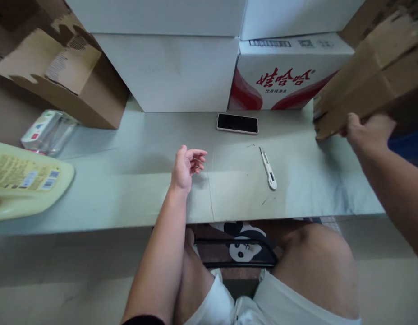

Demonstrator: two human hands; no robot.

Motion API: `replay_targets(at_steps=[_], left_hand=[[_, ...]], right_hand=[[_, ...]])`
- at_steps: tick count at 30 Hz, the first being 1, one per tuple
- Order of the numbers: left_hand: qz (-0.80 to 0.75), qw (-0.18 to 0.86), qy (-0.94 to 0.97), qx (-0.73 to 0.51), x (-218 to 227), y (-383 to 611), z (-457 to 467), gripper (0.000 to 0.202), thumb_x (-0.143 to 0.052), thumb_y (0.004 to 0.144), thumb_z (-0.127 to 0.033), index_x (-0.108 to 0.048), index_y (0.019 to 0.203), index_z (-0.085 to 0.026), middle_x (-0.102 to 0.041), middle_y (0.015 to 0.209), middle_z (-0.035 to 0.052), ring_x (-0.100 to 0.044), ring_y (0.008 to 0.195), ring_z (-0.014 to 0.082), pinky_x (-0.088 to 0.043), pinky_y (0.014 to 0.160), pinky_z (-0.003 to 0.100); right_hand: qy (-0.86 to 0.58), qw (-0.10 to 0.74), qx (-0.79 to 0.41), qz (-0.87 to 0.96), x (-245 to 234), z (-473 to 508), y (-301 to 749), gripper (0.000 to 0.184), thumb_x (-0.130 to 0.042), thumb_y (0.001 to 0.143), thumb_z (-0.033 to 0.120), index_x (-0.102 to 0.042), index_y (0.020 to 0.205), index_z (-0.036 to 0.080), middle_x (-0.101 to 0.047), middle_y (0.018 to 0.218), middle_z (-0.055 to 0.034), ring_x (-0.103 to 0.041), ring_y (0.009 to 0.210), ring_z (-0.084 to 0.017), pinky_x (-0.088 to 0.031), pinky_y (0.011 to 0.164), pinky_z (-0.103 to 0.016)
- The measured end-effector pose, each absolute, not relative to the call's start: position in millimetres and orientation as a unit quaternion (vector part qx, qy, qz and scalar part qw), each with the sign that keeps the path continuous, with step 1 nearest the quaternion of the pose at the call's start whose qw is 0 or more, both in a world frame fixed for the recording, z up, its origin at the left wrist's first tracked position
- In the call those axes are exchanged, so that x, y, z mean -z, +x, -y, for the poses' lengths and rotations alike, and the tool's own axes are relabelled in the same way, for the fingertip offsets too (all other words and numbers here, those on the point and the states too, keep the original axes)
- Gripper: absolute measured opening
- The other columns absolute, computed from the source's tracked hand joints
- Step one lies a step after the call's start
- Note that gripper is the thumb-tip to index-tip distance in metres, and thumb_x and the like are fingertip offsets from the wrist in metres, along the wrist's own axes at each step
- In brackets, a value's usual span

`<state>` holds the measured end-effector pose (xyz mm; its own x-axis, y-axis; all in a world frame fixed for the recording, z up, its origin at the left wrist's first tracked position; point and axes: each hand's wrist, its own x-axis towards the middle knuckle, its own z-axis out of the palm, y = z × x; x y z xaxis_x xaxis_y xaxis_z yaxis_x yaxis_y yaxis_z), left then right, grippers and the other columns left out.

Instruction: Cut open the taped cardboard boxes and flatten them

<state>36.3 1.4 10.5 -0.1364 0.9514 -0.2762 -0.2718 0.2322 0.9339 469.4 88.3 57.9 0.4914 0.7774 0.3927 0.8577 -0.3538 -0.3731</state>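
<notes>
1. Your right hand had the brown cardboard box by its lower edge, thumb on the near side, other fingers mostly out of sight; the grip looked narrow, closed on that edge, probably because the rim gave an easy hold.
2. That box was at the far right, tilted, in front of the right end of the red-printed white carton; couldn't tell if its low corner touched the table.
3. Your left hand was over the table's middle, palm turned inward, fingers loosely curled, nothing visible in it; likely idle, since the right alone seemed to manage the box.
4. The white cutter lay between your hands, narrow tip away from you, rounded end your way; presumably handy and safer like that.
5. The phone lay flat just in front of the cartons, likely there to leave working room.
6. Another cardboard box, a clear plastic pack and a yellow bottle sat leftward, probably parked aside.
</notes>
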Motion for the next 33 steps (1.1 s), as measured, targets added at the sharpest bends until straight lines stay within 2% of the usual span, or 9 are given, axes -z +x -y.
replay_targets(at_steps=[3,5,9,14,19,26,30,32,33], left_hand=[[-0.528,0.578,0.315,-0.537,-12,34,-1,0.071,-0.038,0.084,-0.079,-0.074,0.071,-0.019,-0.062,0.066,0.0073,-0.050,0.050,0.0117,-0.033,0.045,0.025],[-0.521,0.580,0.313,-0.543,-12,32,-1,0.070,-0.037,0.086,-0.077,-0.074,0.072,-0.019,-0.062,0.067,0.0072,-0.050,0.051,0.0120,-0.034,0.046,0.025],[-0.502,0.580,0.310,-0.562,-14,26,1,0.065,-0.036,0.088,-0.071,-0.073,0.072,-0.020,-0.063,0.067,0.0071,-0.051,0.052,0.0128,-0.036,0.049,0.027],[-0.478,0.578,0.279,-0.600,-20,16,7,0.061,-0.036,0.090,-0.064,-0.071,0.070,-0.019,-0.062,0.066,0.0071,-0.050,0.051,0.0122,-0.036,0.051,0.026],[-0.459,0.567,0.239,-0.641,-25,4,13,0.059,-0.036,0.090,-0.064,-0.068,0.068,-0.019,-0.061,0.065,0.0064,-0.051,0.051,0.0127,-0.036,0.053,0.027],[-0.448,0.532,0.121,-0.709,-37,-18,22,0.049,-0.035,0.089,-0.057,-0.060,0.070,-0.019,-0.063,0.077,0.0047,-0.053,0.056,0.0106,-0.034,0.055,0.024],[-0.433,0.524,0.077,-0.729,-41,-33,26,0.046,-0.034,0.089,-0.054,-0.058,0.071,-0.018,-0.061,0.077,0.0040,-0.051,0.057,0.0101,-0.035,0.057,0.025],[-0.429,0.523,0.057,-0.734,-41,-41,27,0.045,-0.035,0.088,-0.055,-0.057,0.072,-0.019,-0.057,0.074,0.0031,-0.050,0.057,0.0108,-0.037,0.059,0.025],[-0.430,0.521,0.048,-0.736,-41,-45,27,0.045,-0.036,0.088,-0.055,-0.057,0.072,-0.019,-0.055,0.073,0.0025,-0.050,0.058,0.0112,-0.037,0.059,0.025]], right_hand=[[-0.831,0.254,0.011,0.495,-71,-113,456,0.067,-0.073,0.082,0.024,-0.058,0.141,-0.004,-0.068,0.133,-0.0294,-0.070,0.121,-0.031,-0.050,0.084,-0.037],[-0.831,0.240,-0.030,0.501,-73,-116,448,0.075,-0.072,0.083,0.021,-0.050,0.150,-0.001,-0.063,0.140,-0.0294,-0.069,0.123,-0.028,-0.049,0.085,-0.035],[-0.815,0.174,-0.051,0.550,-67,-99,437,0.064,-0.067,0.090,0.018,-0.051,0.148,-0.003,-0.062,0.138,-0.0333,-0.067,0.128,-0.027,-0.050,0.095,-0.036],[-0.783,0.128,-0.062,0.606,-66,-76,416,0.054,-0.063,0.092,0.014,-0.055,0.143,0.001,-0.064,0.138,-0.0298,-0.066,0.125,-0.028,-0.051,0.101,-0.037],[-0.700,0.104,-0.074,0.702,-66,-83,357,0.048,-0.060,0.089,0.014,-0.059,0.137,0.006,-0.064,0.139,-0.0285,-0.068,0.121,-0.030,-0.055,0.100,-0.040],[-0.504,0.113,-0.128,0.847,-45,-118,190,0.040,-0.059,0.088,0.021,-0.066,0.126,0.013,-0.069,0.131,-0.0200,-0.069,0.119,-0.032,-0.056,0.104,-0.046],[-0.397,0.124,-0.160,0.896,-46,-132,71,0.046,-0.057,0.089,0.020,-0.060,0.135,0.020,-0.069,0.134,-0.0126,-0.068,0.122,-0.027,-0.056,0.106,-0.042],[-0.321,0.131,-0.179,0.921,-55,-134,12,0.047,-0.055,0.091,0.018,-0.057,0.138,0.019,-0.069,0.132,-0.0129,-0.067,0.122,-0.028,-0.054,0.108,-0.044],[-0.283,0.141,-0.178,0.932,-60,-134,-15,0.047,-0.055,0.090,0.016,-0.057,0.137,0.019,-0.064,0.140,-0.0134,-0.066,0.124,-0.028,-0.053,0.109,-0.044]])
